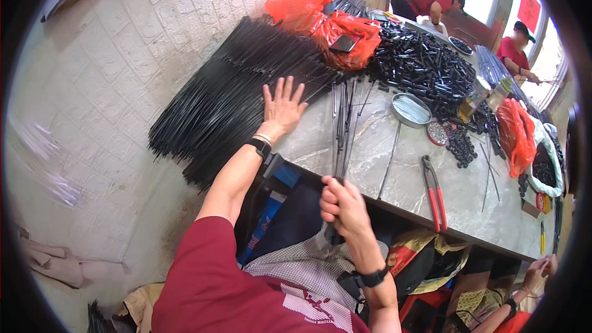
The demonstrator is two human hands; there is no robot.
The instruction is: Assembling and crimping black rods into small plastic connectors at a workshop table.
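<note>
Thin rods (341,142): a loose bundle, near ends in your right hand (345,206), far ends fanning out over the grey tabletop (382,142). Your right fist is curled around them at the table's front edge. Your left hand (283,108) is flat, fingers spread, palm down at the right side of the big pile of black rods (228,92) (contact with the pile: cannot tell). Right of the bundle: a round tin (412,111), then red-handled pliers (433,194). Beyond: a heap of short black pieces (419,61) beside a red plastic bag (361,28).
</note>
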